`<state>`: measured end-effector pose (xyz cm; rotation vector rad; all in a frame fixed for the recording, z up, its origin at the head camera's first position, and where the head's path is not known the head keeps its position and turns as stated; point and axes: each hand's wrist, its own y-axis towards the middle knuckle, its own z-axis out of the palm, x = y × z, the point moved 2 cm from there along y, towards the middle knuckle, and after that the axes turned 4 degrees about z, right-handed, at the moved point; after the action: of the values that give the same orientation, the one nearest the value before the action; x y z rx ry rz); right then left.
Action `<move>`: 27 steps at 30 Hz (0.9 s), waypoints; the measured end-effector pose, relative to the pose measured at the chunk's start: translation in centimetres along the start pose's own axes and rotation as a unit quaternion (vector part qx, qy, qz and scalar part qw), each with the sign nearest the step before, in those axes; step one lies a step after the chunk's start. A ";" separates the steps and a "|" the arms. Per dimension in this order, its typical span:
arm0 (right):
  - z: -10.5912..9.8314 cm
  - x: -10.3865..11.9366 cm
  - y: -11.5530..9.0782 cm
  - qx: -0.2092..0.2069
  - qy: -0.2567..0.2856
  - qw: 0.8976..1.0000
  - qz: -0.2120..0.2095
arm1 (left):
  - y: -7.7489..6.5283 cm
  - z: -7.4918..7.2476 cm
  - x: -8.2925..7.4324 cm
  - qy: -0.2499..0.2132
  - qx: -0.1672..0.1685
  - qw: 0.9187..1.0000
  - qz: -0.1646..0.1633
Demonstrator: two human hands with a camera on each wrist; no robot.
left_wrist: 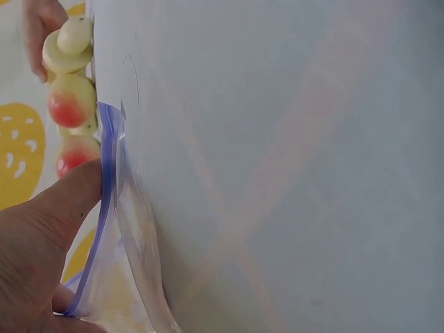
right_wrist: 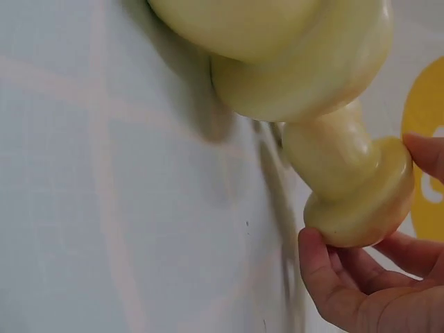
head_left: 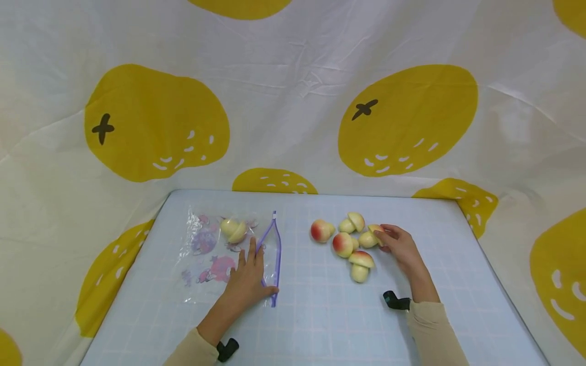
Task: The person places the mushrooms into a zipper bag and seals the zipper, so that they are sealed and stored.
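My right hand (head_left: 400, 246) pinches the cap of a toy mushroom (right_wrist: 361, 184) between thumb and fingers, at the right side of a loose group. Beside it lie other toy mushrooms, cream with red-blushed caps, such as one (head_left: 361, 265) at the front and one (head_left: 322, 231) at the left. A clear zip bag (head_left: 201, 284) with purple and pink prints lies flat on the left, and one toy mushroom (head_left: 233, 230) is inside. My left hand (head_left: 247, 279) rests on the bag with spread fingers, its thumb against the purple zip edge (left_wrist: 105, 166). The bag's mouth gapes to the right.
A pale blue checked cloth (head_left: 311, 325) covers the table. Behind and at both sides hangs a white sheet (head_left: 284, 101) with large yellow fruit prints. Black wrist-camera mounts, one (head_left: 396, 301) at the right wrist and one (head_left: 227, 350) at the left, stick out over the table.
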<state>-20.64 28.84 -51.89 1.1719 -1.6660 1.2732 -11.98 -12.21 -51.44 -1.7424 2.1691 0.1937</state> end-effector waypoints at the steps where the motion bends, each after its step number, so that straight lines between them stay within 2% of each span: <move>1: -0.1 0.1 -0.1 -0.001 0.000 1.000 -0.003 | 0.0 0.0 0.0 -0.001 -0.001 1.000 0.000; 8: -0.2 1.2 -1.3 0.002 0.018 0.999 -0.031 | 0.1 0.1 0.1 0.004 -0.004 1.000 0.001; 17: 0.7 3.6 -2.8 0.006 0.039 0.997 -0.061 | 0.0 0.0 -0.1 0.000 -0.004 1.000 -0.002; 27: 2.2 4.5 -3.6 0.020 0.068 0.994 -0.088 | 0.0 0.1 0.0 0.013 -0.010 1.000 0.008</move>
<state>-18.68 25.30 -47.24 1.1998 -1.4123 1.2510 -11.92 -12.15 -51.51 -1.7475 2.2086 0.1972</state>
